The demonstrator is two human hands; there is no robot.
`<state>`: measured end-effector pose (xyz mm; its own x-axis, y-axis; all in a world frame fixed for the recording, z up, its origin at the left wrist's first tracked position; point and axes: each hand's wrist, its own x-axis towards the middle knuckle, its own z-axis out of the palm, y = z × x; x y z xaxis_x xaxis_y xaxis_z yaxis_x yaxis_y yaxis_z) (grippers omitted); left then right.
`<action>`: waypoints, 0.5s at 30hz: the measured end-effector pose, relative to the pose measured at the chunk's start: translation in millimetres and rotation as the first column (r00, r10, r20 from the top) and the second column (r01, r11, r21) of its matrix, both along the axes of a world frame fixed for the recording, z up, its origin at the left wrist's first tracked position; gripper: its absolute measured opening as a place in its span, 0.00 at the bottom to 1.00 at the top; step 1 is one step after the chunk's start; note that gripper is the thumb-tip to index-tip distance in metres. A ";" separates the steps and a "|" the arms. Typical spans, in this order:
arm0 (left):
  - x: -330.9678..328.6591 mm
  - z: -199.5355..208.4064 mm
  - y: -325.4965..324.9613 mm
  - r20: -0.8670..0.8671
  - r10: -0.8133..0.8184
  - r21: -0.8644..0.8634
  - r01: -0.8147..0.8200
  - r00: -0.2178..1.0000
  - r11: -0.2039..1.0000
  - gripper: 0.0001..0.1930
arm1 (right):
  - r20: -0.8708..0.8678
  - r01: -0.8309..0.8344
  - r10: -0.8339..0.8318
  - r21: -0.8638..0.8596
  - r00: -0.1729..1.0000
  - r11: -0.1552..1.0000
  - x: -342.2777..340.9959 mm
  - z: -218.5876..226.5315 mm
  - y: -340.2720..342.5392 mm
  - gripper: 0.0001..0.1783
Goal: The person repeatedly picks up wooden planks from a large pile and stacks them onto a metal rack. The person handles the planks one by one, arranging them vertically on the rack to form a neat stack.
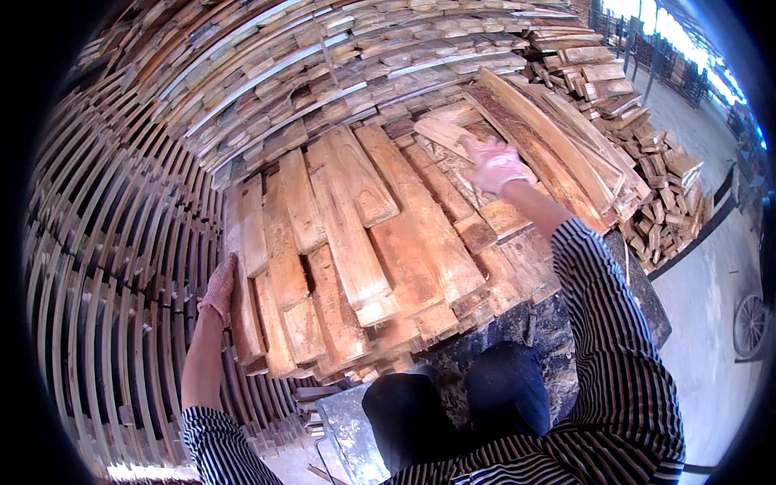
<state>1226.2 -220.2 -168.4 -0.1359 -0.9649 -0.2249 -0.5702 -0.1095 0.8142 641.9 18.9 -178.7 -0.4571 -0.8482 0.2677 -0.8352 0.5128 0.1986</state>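
Note:
A broad stack of rough wooden boards [343, 218] lies in front of me, its planks side by side with uneven ends. My left hand [218, 289], in a pale knitted glove, rests flat along the stack's left side, against the outermost board [245, 307]. Over the right part of the stack my right hand [495, 164] is stretched out, also gloved, fingers spread. Just left of its fingertips lies a light, slanted board [443, 133]; whether they touch it I cannot tell. A short board end [505, 217] shows below this hand.
Rows of stacked planks [299, 77] rise behind, and curved-looking layers of thin slats [105, 323] stand on the left. Longer boards with bark edges [541, 145] line the stack's right side. Beyond them is a heap of short offcuts [663, 190]. A spoked wheel [750, 325] stands far right.

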 end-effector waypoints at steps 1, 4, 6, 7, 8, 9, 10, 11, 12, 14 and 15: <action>0.8 -0.4 -0.3 0.024 -0.015 -0.045 0.016 1.000 0.999 0.37 | 0.039 -0.073 0.074 -0.009 0.997 0.997 -10.1 3.0 1.9 0.43; 1.8 -4.5 -4.1 -0.085 0.027 0.019 -0.026 0.996 0.999 0.34 | 0.377 -0.203 0.224 -0.096 0.899 0.974 -20.2 34.6 -2.7 0.46; 3.7 -8.3 -8.2 -0.085 0.015 -0.010 -0.015 0.996 1.000 0.34 | 0.636 -0.112 0.405 -0.450 0.657 0.886 -11.6 64.4 -8.4 0.47; 4.9 -10.2 -10.4 -0.071 0.012 -0.015 -0.013 0.997 1.000 0.33 | 0.643 -0.162 0.423 -0.426 0.638 0.890 -4.5 78.3 -10.1 0.47; 5.7 -12.0 -12.7 -0.063 0.017 -0.023 -0.018 0.998 1.000 0.33 | 0.676 -0.174 0.389 -0.365 0.626 0.914 4.1 91.9 -13.6 0.48; 6.6 -13.2 -15.0 -0.042 0.027 -0.030 -0.029 0.999 0.999 0.33 | 0.710 -0.182 0.349 -0.303 0.611 0.935 14.6 104.6 -18.2 0.48; 7.4 -14.4 -17.1 -0.016 0.036 -0.033 -0.036 0.999 0.999 0.33 | 0.695 -0.170 0.410 -0.390 0.590 0.905 34.0 102.1 -17.9 0.47; 8.7 -15.1 -18.6 -0.040 0.022 -0.018 -0.023 0.999 1.000 0.33 | 0.610 -0.280 0.500 -0.423 0.615 0.861 52.8 98.3 -17.3 0.47; 9.7 -15.8 -19.3 -0.058 0.024 -0.002 -0.024 0.998 1.000 0.34 | 0.616 -0.308 0.460 -0.343 0.639 0.887 73.5 86.4 -11.4 0.43; 12.4 -15.6 -18.9 -0.089 -0.021 -0.002 0.021 0.996 1.000 0.36 | 0.658 -0.278 0.247 -0.059 0.711 0.959 111.1 60.5 -4.1 0.36; 14.8 -14.9 -17.2 -0.079 -0.038 -0.001 0.038 0.996 0.999 0.37 | 0.620 -0.273 0.215 -0.002 0.755 0.962 127.1 49.2 -3.9 0.33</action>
